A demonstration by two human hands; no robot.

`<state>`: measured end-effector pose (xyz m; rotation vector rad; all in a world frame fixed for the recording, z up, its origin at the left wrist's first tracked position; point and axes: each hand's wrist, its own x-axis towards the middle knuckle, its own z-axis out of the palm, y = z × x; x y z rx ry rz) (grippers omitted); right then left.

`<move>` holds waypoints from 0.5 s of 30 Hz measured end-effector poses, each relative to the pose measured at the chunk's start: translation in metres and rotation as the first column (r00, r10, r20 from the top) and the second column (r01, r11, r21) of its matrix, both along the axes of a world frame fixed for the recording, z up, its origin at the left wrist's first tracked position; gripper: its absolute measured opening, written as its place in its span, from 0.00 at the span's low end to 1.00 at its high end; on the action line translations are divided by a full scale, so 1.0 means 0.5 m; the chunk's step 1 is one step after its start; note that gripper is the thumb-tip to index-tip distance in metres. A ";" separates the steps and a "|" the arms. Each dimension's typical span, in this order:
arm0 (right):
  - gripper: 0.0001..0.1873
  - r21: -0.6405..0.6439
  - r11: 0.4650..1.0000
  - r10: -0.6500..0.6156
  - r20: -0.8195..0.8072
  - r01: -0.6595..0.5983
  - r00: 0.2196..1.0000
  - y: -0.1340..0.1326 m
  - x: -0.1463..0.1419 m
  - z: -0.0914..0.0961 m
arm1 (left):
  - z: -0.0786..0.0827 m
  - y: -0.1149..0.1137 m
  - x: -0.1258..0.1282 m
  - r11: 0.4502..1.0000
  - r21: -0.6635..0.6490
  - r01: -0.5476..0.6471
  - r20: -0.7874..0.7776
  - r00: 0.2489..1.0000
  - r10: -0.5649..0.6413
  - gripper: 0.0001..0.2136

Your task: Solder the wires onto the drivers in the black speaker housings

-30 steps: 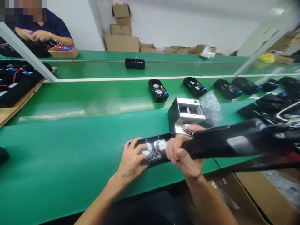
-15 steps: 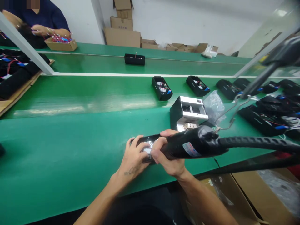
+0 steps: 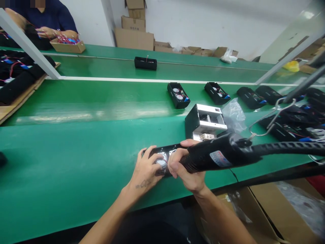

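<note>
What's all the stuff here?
bench: 1, green, across middle
open casing: 1, black, front centre
corded tool: 1, black, over open casing
other casings: several, black, along bench
machine: 1, silver-and-black, behind corded tool
clear bag: 1, transparent, beside machine
box of wires: 1, brown, far left
cardboard boxes: several, brown, back, lower right
co-worker: 1, navy top, upper left
left grip: 1, bare, holding open casing
right grip: 1, bare, holding corded tool

Your L hand has free mat at 9 o'clk; off your R hand, silver-front machine blocks 12–1, blk tool cable 3.
</note>
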<state>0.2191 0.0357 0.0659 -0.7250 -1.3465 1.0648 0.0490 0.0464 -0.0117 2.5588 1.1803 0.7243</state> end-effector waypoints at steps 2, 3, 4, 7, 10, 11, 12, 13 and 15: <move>0.24 0.033 0.999 0.026 -0.075 -0.023 0.997 0.004 -0.009 0.003 | 0.000 0.000 0.000 1.000 0.011 -0.003 0.004 1.000 0.003 0.08; 0.23 0.030 0.999 0.031 -0.090 -0.029 0.995 0.007 -0.013 0.004 | 0.000 0.000 0.001 1.000 0.015 -0.006 0.008 1.000 0.006 0.08; 0.22 0.025 0.999 0.031 -0.099 -0.028 0.995 0.010 -0.016 0.004 | 0.000 0.000 0.001 1.000 0.017 -0.009 0.014 1.000 0.009 0.08; 0.21 0.018 1.000 0.013 -0.116 -0.011 0.993 0.017 -0.020 0.005 | 0.002 0.000 0.003 1.000 0.014 -0.013 0.030 0.999 0.013 0.08; 0.21 0.011 1.000 0.009 -0.127 -0.007 0.992 0.021 -0.018 0.007 | 0.005 -0.001 0.004 1.000 0.001 -0.013 0.033 0.999 0.013 0.08; 0.21 0.005 1.000 0.012 -0.130 -0.011 0.991 0.021 -0.018 0.007 | 0.006 -0.001 0.004 1.000 -0.003 -0.014 0.033 0.999 0.014 0.08; 0.21 0.000 1.000 0.015 -0.132 -0.015 0.991 0.021 -0.017 0.005 | 0.007 -0.001 0.005 1.000 -0.003 -0.017 0.034 0.999 0.017 0.09; 0.21 -0.005 1.000 0.017 -0.129 -0.018 0.991 0.021 -0.016 0.003 | 0.007 -0.001 0.005 1.000 -0.002 -0.018 0.036 0.999 0.018 0.09; 0.22 -0.014 1.000 0.000 -0.094 -0.001 0.996 0.018 -0.015 -0.005 | 0.007 -0.001 0.005 1.000 0.004 -0.013 0.034 0.999 0.013 0.09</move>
